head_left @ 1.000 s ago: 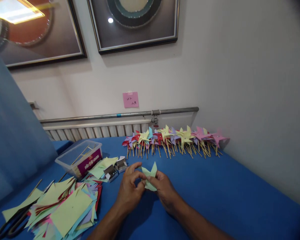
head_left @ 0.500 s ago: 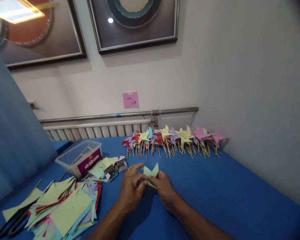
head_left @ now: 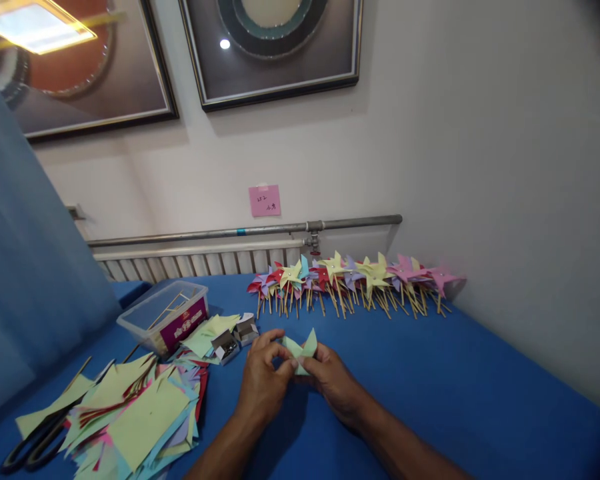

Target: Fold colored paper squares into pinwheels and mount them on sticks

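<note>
The left hand (head_left: 265, 377) and right hand (head_left: 334, 383) are both grasping a pale green paper (head_left: 307, 348), which is lying between the thumbs and bent fingers above the blue tabletop (head_left: 430, 380); two pointed flaps of the paper are standing upward in a V. The fingers are covering its lower part, so the folds there are not showing clearly. Behind the hands, a long row of pinwheels (head_left: 375, 273) in yellow, pink, red, purple and blue is resting near the wall, its thin sticks pointing toward the viewer. To the left of the left hand, two small open boxes (head_left: 226, 347) are sitting side by side, next to a few loose sheets (head_left: 213, 333) and a clear plastic tub (head_left: 163, 293) bearing a purple label. Nearer the viewer, a stack of coloured paper (head_left: 147, 417) is spreading across the tabletop, with black-handled scissors (head_left: 35, 448) lying at its left edge
</note>
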`<state>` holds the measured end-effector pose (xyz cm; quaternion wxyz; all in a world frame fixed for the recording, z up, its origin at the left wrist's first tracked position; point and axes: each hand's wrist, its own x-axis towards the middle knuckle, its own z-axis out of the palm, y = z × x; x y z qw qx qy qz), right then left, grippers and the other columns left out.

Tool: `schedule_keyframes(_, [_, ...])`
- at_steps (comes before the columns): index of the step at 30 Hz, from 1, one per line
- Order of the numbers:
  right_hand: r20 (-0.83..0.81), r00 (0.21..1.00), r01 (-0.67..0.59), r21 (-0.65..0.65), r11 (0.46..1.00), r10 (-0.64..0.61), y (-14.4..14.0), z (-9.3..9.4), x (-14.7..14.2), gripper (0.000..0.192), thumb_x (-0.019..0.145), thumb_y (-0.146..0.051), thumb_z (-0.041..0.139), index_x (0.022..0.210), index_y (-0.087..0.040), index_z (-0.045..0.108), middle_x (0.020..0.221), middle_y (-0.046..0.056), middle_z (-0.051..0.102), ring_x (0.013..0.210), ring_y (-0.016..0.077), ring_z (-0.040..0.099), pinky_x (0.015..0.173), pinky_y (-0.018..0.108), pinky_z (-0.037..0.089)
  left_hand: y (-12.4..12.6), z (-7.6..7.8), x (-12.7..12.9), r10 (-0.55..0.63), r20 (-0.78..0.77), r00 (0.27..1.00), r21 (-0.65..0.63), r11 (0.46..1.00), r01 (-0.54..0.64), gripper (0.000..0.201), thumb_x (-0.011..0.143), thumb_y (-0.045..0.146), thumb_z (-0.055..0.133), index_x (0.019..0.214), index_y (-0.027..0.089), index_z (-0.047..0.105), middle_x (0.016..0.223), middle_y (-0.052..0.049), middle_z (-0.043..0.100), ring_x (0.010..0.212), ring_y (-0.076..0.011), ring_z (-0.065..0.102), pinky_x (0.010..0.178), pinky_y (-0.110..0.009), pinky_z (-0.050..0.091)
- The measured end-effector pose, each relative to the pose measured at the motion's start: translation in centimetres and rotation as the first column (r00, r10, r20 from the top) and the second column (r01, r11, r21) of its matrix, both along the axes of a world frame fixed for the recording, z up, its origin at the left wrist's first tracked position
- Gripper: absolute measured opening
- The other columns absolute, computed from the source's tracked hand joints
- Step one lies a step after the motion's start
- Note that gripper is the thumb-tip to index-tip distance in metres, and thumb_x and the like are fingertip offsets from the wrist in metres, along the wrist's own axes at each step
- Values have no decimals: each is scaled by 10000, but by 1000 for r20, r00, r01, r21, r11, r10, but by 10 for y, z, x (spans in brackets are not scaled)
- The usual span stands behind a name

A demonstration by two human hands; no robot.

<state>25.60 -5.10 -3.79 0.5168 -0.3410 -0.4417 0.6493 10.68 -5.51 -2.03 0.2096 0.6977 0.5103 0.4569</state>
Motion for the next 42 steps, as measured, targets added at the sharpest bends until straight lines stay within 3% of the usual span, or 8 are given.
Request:
schedule_keyframes(11, [-1,1000,-30,56,998,30,1,-2,3,433,756,-504,769,1040,-182,714,1000,70,732,879,212,667,792,331,522,-1,-1,0,15,18,1000,34,999,-16,116,812,193,615,705,208,658,1236,-79,681,1203,-280,600,1073,-513,422])
schedule_keyframes(21, [5,1000,-28,36,999,28,0,2,2,435,669,-434,859,990,-170,730,953,66,746,853,216,673,791,334,523,2,-3,1,95,67,993,45,994,-99,72,744,174,664,769,199,601,1260,-95,651,1214,-277,593,1067,-482,424])
schedule_keyframes(25, [-38,999,-36,23,999,37,-2,5,1,450,691,-438,850,1037,-175,736,1021,86,751,919,230,685,829,343,523,4,-2,2,132,177,975,-83,989,-119,253,716,226,710,955,172,648,1193,-125,666,1162,-280,622,986,-438,480])
schedule_keyframes(28, [-60,998,-25,9,1000,26,-4,5,1,433,697,-423,841,1034,-171,739,1021,94,756,946,243,689,831,348,521,7,-2,3,153,321,935,-277,959,-61,465,662,337,768,1067,140,651,935,-84,699,875,-243,684,754,-350,530])
schedule_keyframes(30, [-54,999,-2,-2,1000,2,-4,4,1,431,688,-412,840,1026,-165,737,993,94,761,933,249,693,816,351,523,9,-4,3,133,432,892,-362,932,36,473,601,396,801,972,132,671,806,-50,684,716,-202,655,638,-295,495])
schedule_keyframes(33, [-34,999,31,-16,999,-32,0,-1,0,431,662,-405,842,998,-158,731,947,89,763,904,250,695,802,355,531,12,-7,4,88,537,839,-386,910,152,357,559,397,808,755,137,662,654,-13,642,584,-140,573,565,-243,427])
schedule_keyframes(38, [16,996,94,-53,994,-93,11,-18,-3,480,548,-461,883,870,-158,695,836,65,743,799,238,690,744,366,561,15,-13,6,62,539,840,-382,907,179,268,568,368,760,601,154,602,493,37,523,450,-74,398,471,-208,298])
schedule_keyframes(42, [33,986,165,-79,983,-162,18,-28,-4,512,510,-470,898,853,-172,661,808,41,728,771,232,690,731,381,584,14,-13,6,31,484,875,-365,915,170,239,594,370,721,608,161,606,506,31,521,470,-88,408,487,-221,319])
